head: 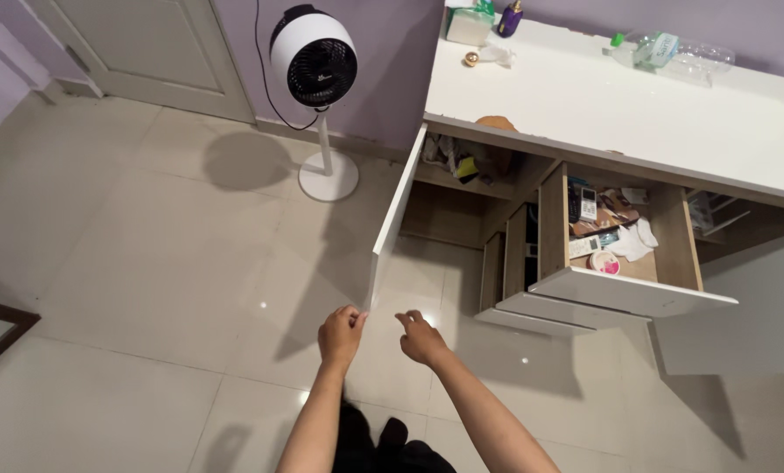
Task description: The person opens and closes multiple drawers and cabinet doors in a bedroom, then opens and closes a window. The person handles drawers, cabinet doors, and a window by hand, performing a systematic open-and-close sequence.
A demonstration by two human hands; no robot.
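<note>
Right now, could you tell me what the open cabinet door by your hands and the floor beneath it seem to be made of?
The cabinet door, touched at its edge by the left hand, looks like glossy white laminated board; the open drawer shows wood-grain sides behind a similar white front. The floor appears to be polished pale tile: grout lines and light reflections show.

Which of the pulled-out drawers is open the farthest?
The top drawer, the one showing remotes and papers inside. The two drawers beneath it stick out less, each a step shorter.
</note>
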